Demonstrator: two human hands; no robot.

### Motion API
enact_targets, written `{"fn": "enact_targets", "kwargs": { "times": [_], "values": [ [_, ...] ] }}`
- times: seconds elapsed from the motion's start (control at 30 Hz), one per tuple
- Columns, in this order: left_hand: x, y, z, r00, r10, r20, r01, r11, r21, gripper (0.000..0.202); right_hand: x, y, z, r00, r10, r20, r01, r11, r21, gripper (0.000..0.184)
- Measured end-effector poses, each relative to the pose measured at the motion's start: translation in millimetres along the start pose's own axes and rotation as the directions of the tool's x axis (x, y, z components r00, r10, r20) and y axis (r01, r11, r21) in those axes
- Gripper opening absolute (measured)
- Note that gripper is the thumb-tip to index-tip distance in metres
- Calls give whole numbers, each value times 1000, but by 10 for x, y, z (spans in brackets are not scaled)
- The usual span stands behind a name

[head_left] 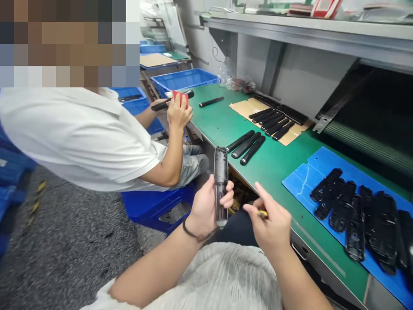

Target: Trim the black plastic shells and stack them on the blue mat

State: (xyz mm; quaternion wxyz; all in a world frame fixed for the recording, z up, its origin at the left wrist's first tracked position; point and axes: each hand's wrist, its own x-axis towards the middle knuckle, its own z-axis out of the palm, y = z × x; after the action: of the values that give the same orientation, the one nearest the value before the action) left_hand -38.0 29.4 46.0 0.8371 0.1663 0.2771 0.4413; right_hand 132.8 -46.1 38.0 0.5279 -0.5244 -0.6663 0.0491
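Observation:
My left hand (208, 202) is closed around a long black plastic shell half (221, 168), held nearly upright in front of my lap. Its hollow, ribbed inner side faces me, and its wider end points away. To the right of it, apart from the shell, is my right hand (272, 219). The index finger there is stretched out, while the other fingers curl around a small yellow-and-black tool (263, 213). Most of that tool is hidden in the palm, so its kind does not show.
Several black handle-like parts (247, 144) lie on the green table (213, 125), more on brown cardboard (287, 140). A blue sheet (298, 181) carries several black shells (355, 215). At left, a seated co-worker (97, 142) holds a black part and a red cloth (180, 98). A shelf (306, 30) overhangs the table.

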Motion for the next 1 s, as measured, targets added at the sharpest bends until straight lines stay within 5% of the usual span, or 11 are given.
{"fn": "enact_targets", "kwargs": {
  "times": [0.07, 0.13, 0.2, 0.33, 0.5, 0.7, 0.83, 1.0],
  "values": [
    [66, 76, 25, 992, 94, -89, -104, 988, -118, 53, -62, -18, 202, 993, -59, 100, 52, 996, 67, 42],
    [97, 73, 61, 983, 132, -129, -151, 976, -155, 48, -145, -36, 331, 972, -163, 170, 146, 983, 112, 28],
    [99, 10, 92, 986, 110, -125, -128, 980, -149, 48, -219, -45, 371, 948, -246, 201, 232, 968, 91, 12],
    [76, -131, 136, 996, 60, -63, -66, 992, -103, 51, -294, -44, 300, 941, -280, 188, 267, 959, 92, 17],
    [74, -193, 152, 990, 141, 18, -140, 990, -20, 43, -299, -109, 211, 982, -125, 141, 83, 959, 273, 17],
    [72, -184, 73, 974, 67, 219, -90, 991, 101, 59, -242, -171, 87, 984, -21, 177, -37, 946, 321, 8],
    [58, -255, 77, 942, 277, 188, -307, 938, 159, 42, -89, -130, 33, 981, 151, 124, -170, 972, 163, 33],
    [-7, -389, 114, 850, 481, 213, -526, 783, 333, 37, 146, -186, 131, 935, 277, 220, -332, 901, 278, 11]
  ]
}}
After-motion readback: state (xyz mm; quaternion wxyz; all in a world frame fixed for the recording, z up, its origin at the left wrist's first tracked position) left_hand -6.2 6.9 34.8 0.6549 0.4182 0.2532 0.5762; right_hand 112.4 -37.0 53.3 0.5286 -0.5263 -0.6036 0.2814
